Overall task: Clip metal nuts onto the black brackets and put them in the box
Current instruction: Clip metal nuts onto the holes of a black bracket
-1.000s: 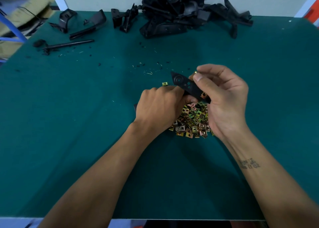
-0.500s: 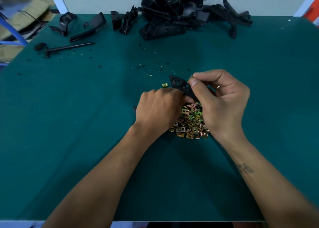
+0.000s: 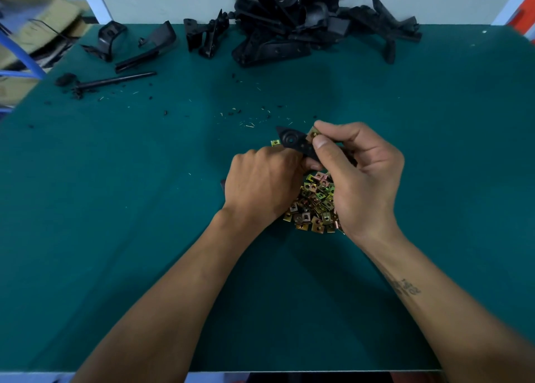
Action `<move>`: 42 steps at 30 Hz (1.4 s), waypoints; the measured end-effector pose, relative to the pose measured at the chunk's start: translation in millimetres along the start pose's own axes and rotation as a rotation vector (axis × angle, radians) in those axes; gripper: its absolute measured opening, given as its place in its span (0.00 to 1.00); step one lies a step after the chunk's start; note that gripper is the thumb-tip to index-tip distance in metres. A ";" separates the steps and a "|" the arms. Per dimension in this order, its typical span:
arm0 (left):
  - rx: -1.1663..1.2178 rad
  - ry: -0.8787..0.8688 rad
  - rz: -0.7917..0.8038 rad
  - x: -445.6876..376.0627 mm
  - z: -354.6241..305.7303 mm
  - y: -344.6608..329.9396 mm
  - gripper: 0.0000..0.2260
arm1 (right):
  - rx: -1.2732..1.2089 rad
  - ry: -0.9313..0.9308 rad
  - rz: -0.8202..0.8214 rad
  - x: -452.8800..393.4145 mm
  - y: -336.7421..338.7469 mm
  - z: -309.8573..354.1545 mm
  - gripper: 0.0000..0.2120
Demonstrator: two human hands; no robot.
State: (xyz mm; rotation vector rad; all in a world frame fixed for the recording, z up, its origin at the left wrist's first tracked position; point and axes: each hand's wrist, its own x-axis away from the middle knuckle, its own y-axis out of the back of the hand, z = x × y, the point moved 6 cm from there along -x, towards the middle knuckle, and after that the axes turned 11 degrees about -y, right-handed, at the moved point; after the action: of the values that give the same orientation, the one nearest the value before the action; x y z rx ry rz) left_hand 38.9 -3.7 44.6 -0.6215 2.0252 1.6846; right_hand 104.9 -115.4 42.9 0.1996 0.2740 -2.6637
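Left hand [image 3: 265, 184] grips the black bracket [image 3: 295, 142] mid-table; right hand [image 3: 357, 174] pinches a metal nut [image 3: 313, 133] against its edge. Bare green mat [image 3: 130, 209] spreads wide around them, with the bracket pile [image 3: 292, 23] along the far edge.

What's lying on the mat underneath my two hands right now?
A heap of metal nuts shows between the left hand and right hand. How far it spreads beneath them is covered.

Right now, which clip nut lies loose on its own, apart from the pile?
On the green mat, find the heap of brass-coloured clip nuts between the hands. Beyond the left hand, beside the held black bracket, lies the stray clip nut, alone and flat.
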 end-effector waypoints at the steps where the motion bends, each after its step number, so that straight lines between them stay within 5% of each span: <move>1: -0.004 0.000 -0.004 0.1 0.4 0.3 0.17 | -0.006 0.003 0.007 -0.1 0.5 0.7 0.07; 7: -0.016 -0.014 -0.036 1.2 -0.6 1.3 0.17 | 0.131 0.009 0.087 0.7 -0.4 2.4 0.16; 19: -0.029 0.056 -0.038 2.2 7.7 -1.9 0.10 | 0.406 0.082 0.292 -2.6 -6.3 12.9 0.18; 26: -0.009 0.143 -0.162 2.6 19.7 10.9 0.20 | 0.269 0.228 -0.089 -4.0 15.0 16.8 0.24; 34: 0.219 0.144 -0.237 -1.2 15.1 20.1 0.17 | 0.421 0.000 0.170 -10.1 5.5 -5.5 0.19; 38: 0.395 0.271 -0.277 -9.2 12.9 17.6 0.19 | 0.472 -0.070 0.116 1.8 16.3 4.0 0.12; 42: 0.484 0.167 -0.251 -40.7 -15.6 12.8 0.21 | 0.483 0.050 -0.064 37.4 42.2 30.5 0.07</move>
State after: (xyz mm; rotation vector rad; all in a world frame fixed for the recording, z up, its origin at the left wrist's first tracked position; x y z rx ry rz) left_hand 63.5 -14.3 81.2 -0.8177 2.2468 0.9775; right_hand 87.9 -175.1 58.9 0.4123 -0.3601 -2.7473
